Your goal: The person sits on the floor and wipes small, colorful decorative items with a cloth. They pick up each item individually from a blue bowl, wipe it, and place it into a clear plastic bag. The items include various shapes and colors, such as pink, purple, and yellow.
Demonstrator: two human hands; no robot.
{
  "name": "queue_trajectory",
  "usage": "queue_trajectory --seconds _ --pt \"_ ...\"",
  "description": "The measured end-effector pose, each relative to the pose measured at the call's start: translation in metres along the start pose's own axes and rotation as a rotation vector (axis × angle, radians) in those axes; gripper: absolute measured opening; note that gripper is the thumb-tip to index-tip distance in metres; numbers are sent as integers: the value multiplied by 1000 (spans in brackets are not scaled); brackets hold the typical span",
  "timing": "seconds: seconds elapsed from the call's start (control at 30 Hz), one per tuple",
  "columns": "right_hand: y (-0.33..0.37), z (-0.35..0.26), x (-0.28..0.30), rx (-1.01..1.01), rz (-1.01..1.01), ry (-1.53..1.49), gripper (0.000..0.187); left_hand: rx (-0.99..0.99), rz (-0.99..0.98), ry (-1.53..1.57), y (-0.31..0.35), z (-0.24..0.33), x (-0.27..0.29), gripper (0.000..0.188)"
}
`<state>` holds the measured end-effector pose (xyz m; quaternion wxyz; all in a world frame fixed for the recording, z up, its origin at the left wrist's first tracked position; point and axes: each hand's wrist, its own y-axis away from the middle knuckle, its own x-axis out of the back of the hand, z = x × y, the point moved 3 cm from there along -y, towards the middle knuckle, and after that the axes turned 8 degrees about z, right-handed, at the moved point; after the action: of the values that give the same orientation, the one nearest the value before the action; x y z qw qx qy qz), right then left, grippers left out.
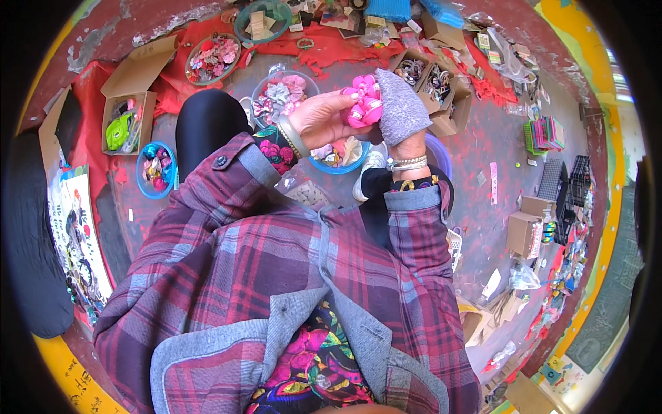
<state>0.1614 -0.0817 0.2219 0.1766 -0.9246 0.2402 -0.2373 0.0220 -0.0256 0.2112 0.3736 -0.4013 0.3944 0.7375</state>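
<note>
My left hand [317, 122] comes in from the left and pinches a bright pink fabric flower [363, 101] made of several rounded loops. Thumb on top, its other fingers curl beneath the flower. A grey knitted cap-like piece [403, 108] covers my right hand [411, 146]; those fingers are hidden inside it. The flower lies against the left side of the grey knit; whether it is fixed there I cannot tell. Close to my left hand is a clear bowl [316, 84] of pink and grey fabric hair ties. Below it sits a blue-rimmed bowl [338, 170] with fabric pieces.
Open cardboard boxes [452, 107] with dark bands stand at the far right of my hands. A purple basin [441, 157] is beside my right wrist. On the left are another blue bowl [156, 196] and a box [110, 131] holding bagged items. Red cloth [331, 43] spreads behind.
</note>
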Motion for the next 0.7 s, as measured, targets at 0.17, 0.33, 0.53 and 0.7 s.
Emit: queue_trajectory --seconds 0.17,0.33,0.53,0.7 --pt "3 -2 -2 -203 74 -363 31 34 6 29 0 0 0 34" --pt "4 4 -1 -387 125 -482 29 -5 -1 155 -5 4 11 36" --pt "1 15 -8 37 64 312 13 -204 81 145 -4 6 8 28" --pt "10 1 -17 -93 269 13 24 -135 136 121 -1 -2 5 25"
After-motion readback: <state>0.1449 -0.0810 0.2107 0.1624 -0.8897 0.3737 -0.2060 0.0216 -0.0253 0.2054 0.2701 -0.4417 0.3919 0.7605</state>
